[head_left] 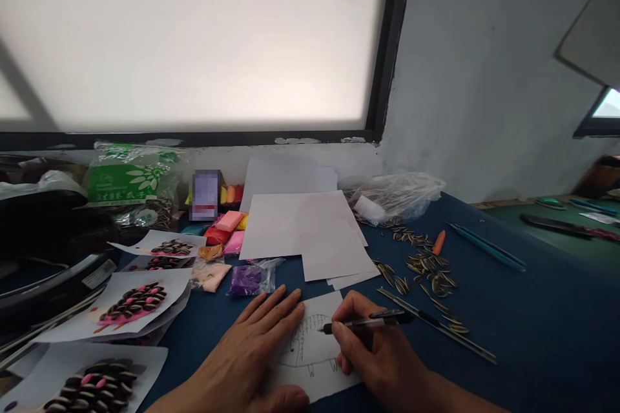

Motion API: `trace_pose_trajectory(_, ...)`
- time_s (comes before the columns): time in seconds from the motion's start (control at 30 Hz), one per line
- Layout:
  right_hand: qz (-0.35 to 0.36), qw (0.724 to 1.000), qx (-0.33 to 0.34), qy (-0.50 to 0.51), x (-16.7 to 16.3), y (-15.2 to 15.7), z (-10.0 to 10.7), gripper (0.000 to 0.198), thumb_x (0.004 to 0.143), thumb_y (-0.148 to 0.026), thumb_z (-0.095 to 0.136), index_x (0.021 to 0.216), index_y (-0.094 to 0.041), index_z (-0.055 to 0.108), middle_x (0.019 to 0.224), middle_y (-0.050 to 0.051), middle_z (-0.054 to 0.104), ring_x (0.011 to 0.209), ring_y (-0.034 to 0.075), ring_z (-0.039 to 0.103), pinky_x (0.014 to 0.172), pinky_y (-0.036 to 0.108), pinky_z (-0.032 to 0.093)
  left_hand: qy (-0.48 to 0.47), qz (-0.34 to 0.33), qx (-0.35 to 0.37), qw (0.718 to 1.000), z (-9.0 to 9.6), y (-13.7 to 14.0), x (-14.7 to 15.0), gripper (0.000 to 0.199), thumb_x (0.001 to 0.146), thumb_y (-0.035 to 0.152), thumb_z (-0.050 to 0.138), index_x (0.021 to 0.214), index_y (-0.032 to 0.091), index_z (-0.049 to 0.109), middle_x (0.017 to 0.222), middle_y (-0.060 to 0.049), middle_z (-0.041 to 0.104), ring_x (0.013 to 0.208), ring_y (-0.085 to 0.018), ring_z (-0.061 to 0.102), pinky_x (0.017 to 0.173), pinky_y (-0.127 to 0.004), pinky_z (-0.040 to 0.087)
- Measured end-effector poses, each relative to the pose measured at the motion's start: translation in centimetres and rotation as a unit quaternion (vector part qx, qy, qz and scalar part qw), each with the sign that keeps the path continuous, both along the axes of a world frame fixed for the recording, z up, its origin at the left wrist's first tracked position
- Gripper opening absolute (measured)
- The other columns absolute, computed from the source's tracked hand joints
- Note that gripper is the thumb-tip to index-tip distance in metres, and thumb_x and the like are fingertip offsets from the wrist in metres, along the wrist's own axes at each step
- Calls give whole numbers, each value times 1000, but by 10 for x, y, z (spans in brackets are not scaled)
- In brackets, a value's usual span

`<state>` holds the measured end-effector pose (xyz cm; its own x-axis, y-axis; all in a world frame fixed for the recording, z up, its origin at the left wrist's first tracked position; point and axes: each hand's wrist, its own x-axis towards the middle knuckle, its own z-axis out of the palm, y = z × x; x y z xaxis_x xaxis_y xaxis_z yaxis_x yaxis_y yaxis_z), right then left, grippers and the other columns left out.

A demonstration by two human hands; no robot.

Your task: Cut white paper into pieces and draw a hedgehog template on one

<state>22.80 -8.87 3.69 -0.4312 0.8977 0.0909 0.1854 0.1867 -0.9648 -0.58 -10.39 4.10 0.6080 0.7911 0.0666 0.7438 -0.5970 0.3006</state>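
Observation:
A small white sheet of paper (322,387) lies on the blue table in front of me. On it is a pen drawing of an animal (310,345) with a rounded back, short strokes on its body and small legs. My left hand (259,342) rests flat on the sheet's left side, fingers stretched out. In my right hand (371,352) is a black pen (368,321), gripped between thumb and fingers, its tip at the drawing's back. My right hand covers part of the sheet's right side.
Blank white papers (290,226) lie beyond the drawing. Sunflower seeds (431,271), an orange crayon-like stick (439,242), tweezers (489,248) and a thin metal rod (436,322) are to the right. Seed-decorated cards (130,303) and clay packets (247,279) lie left. A seed bag (130,174) stands behind.

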Motion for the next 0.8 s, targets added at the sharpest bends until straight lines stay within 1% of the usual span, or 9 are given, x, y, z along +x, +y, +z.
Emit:
trace_pose_trajectory(0.1, 1, 1000, -6, 1, 0, -1, -1, 30, 93, -49, 53, 83, -22, 48, 60, -6, 47, 53, 13, 53, 57, 27, 48, -2, -3, -19, 1000, 7, 0, 1, 82, 89, 72, 55, 152, 22, 38, 156, -10, 29, 143, -35, 25, 114, -54, 26)
trace_pose_trajectory(0.17, 2, 1000, -5, -5, 0, 0, -2, 30, 93, -49, 52, 83, -21, 48, 60, -6, 47, 54, 13, 53, 56, 26, 46, -13, -4, -26, 1000, 9, 0, 0, 76, 93, 69, 52, 152, 25, 37, 156, -8, 29, 143, -33, 25, 115, -52, 26)
trace_pose_trajectory(0.23, 6, 1000, -1, -11, 1, 1, -4, 30, 94, -49, 52, 84, -21, 48, 60, -5, 48, 54, 13, 53, 55, 26, 44, -28, 1, -27, 999, 7, 1, -1, 66, 98, 62, 49, 152, 28, 36, 156, -5, 29, 144, -31, 26, 116, -50, 26)
trace_pose_trajectory(0.3, 10, 1000, -1, -8, 1, 2, -5, 31, 94, -50, 51, 84, -21, 47, 60, -5, 48, 54, 13, 52, 54, 26, 44, -36, 3, -23, 999, 1, 3, -3, 61, 100, 57, 49, 152, 29, 36, 157, -4, 27, 144, -30, 25, 116, -50, 26)
trace_pose_trajectory(0.43, -3, 1000, -2, -9, 1, 3, -6, 32, 94, -51, 51, 83, -21, 47, 59, -6, 46, 52, 13, 52, 54, 26, 45, -31, -4, -19, 999, -10, 5, -6, 66, 98, 52, 55, 154, 26, 33, 158, -4, 23, 145, -33, 22, 117, -52, 24)
trace_pose_trajectory(0.57, -26, 999, 3, -29, 1, 4, -2, 30, 93, -50, 51, 83, -22, 47, 57, -7, 45, 50, 12, 49, 48, 23, 39, -43, -7, -21, 999, -11, 5, -6, 67, 97, 52, 57, 154, 30, 31, 158, -2, 24, 145, -34, 23, 116, -55, 25)
trace_pose_trajectory(0.67, -8, 999, 12, -43, 0, 3, -1, 28, 94, -48, 48, 83, -22, 47, 57, -6, 43, 49, 12, 45, 47, 23, 36, -48, -9, -20, 999, -10, 5, -6, 67, 97, 55, 56, 155, 31, 30, 158, -2, 25, 144, -35, 24, 116, -55, 26)
trace_pose_trajectory(0.8, 7, 997, 50, -61, -5, 0, -4, 23, 93, -42, 50, 84, -20, 50, 62, -4, 45, 51, 12, 39, 48, 25, 34, -51, -15, -12, 999, -10, 6, -5, 66, 98, 56, 54, 154, 30, 32, 158, -3, 26, 144, -35, 26, 116, -54, 27)
